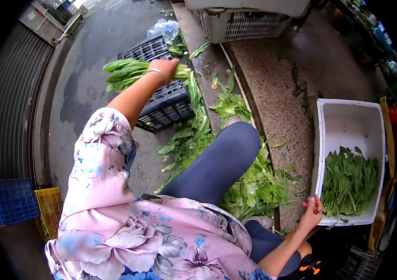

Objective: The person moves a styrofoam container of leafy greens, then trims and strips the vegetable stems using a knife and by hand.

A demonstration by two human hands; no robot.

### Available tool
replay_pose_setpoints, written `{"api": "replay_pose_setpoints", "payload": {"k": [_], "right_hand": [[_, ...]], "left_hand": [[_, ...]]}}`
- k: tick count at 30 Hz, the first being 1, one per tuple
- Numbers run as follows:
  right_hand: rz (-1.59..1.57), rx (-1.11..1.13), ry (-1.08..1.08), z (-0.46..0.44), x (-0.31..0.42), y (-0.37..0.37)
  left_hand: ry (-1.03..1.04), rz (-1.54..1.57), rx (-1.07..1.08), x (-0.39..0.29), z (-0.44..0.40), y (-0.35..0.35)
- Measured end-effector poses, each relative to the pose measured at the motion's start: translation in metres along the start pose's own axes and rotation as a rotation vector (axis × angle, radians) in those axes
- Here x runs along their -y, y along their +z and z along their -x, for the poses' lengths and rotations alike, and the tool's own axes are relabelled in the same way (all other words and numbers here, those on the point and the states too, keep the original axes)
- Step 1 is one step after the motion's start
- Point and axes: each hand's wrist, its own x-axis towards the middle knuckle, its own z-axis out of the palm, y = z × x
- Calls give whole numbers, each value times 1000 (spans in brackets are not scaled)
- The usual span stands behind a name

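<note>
Pink floral top [107,196] lies behind both hands: the left hand [163,69] clenches leafy greens [127,73] above a black plastic crate [168,105]; the right hand [311,212], half-curled, apparently empty, hangs beside a white foam box [350,120].

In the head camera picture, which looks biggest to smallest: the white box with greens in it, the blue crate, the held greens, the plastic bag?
1. White box
2. Blue crate and held greens: too alike to rank, with different shapes
3. Plastic bag
</note>
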Motion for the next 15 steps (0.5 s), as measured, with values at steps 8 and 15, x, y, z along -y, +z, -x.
{"api": "replay_pose_setpoints", "payload": {"k": [8, 15], "right_hand": [[202, 114, 180, 35, -13, 35], [332, 143, 184, 43, -26, 41]], "left_hand": [[-240, 47, -32, 20, -12, 87], [-324, 232, -92, -9, -43, 141]]}}
